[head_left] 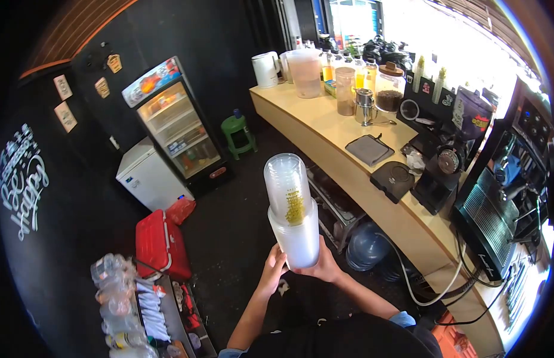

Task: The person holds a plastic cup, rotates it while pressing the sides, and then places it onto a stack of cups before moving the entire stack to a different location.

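Head camera gives me both hands low in the frame, cradling the lower cup stack (298,247) from opposite sides. The left hand (271,271) curls its fingers against one flank, and the right hand (326,265) wraps the other near the base; I can't make out where all the fingertips land. Above them, the upper cup stack (285,176), clear plastic with a yellow-green print, sits in the mouth of the lower one, out over the dark floor (229,221).

What worries me is that height. Both palms are down on the lower cups, and I see nothing steadying the upper ones — a sharp tilt or a bump could tip them out. Squeeze the thin walls too hard and they might buckle; hold too loosely and the smooth plastic could slip.

To the right, the wood-topped counter (327,122) is the main obstacle, with a grey cloth (367,149), a coffee grinder (448,161) and an espresso machine (488,209) along it. A large water jug (367,246) stands below, beside a metal rack (342,216), and a pale hose (413,296) loops down where a foot could catch. Leftward I see a red cooler box (154,243), and farther back a green stool (236,132) near the glass-door fridge (176,128).
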Available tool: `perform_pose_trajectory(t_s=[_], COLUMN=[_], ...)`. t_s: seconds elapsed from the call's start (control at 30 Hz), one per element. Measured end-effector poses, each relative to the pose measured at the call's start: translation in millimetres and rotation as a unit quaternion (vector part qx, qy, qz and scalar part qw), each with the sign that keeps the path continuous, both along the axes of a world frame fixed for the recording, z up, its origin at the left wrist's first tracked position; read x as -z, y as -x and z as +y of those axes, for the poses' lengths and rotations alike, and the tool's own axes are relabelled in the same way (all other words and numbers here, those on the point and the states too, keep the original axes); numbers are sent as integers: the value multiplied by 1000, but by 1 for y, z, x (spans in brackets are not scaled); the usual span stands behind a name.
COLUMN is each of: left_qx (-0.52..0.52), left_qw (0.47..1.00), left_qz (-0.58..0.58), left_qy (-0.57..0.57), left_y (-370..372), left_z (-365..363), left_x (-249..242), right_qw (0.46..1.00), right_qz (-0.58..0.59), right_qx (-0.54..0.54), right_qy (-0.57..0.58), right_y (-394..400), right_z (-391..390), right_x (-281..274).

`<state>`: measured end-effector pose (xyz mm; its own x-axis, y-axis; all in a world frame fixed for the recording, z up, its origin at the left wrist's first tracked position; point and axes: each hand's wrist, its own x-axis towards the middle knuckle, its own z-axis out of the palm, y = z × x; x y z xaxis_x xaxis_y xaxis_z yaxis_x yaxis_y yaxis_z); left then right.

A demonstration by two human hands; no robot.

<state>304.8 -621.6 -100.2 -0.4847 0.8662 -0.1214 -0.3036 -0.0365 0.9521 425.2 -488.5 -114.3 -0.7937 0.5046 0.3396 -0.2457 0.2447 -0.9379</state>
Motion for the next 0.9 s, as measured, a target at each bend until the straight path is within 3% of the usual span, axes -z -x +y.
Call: perform_pose_trajectory(t_s=[0.13, 0.2, 0.23, 0.37, 0.43, 0.53, 0.6, 0.67, 0.8, 0.9], left_qx=[54, 39, 36, 45, 39, 75, 99, 69, 84, 122], left_qw=[993, 990, 995, 984, 963, 959, 951, 944, 947, 937], left_qz=[40, 90, 62, 138, 244, 251, 264, 274, 273, 262], left_qy=[-92, -99, -65, -104, -107, -108, -124, -170, -150, -196], left_y=[71, 102, 117, 191, 224, 262, 281, 296, 316, 320], left_z=[60, 90, 103, 168, 205, 264, 303, 347, 427, 479], left_x=[28, 14, 1, -15, -35, -46, -55, -59, -74, -77], right_qw=[998, 988, 986, 991, 990, 970, 968, 968, 960, 962], right_qz=[23, -45, -23, 8, 19, 30, 1, -16, -36, -31], right_qx=[53, 84, 90, 92, 106, 169, 195, 193, 181, 219], right_qy=[-40, -122, -142, -91, -92, -172, -161, -162, -212, -161], right_y=[57, 93, 113, 189, 220, 254, 267, 279, 291, 297], right_z=[48, 72, 85, 134, 163, 208, 240, 279, 359, 403], right_x=[3, -4, -10, -29, -49, -61, -77, -90, -100, -104])
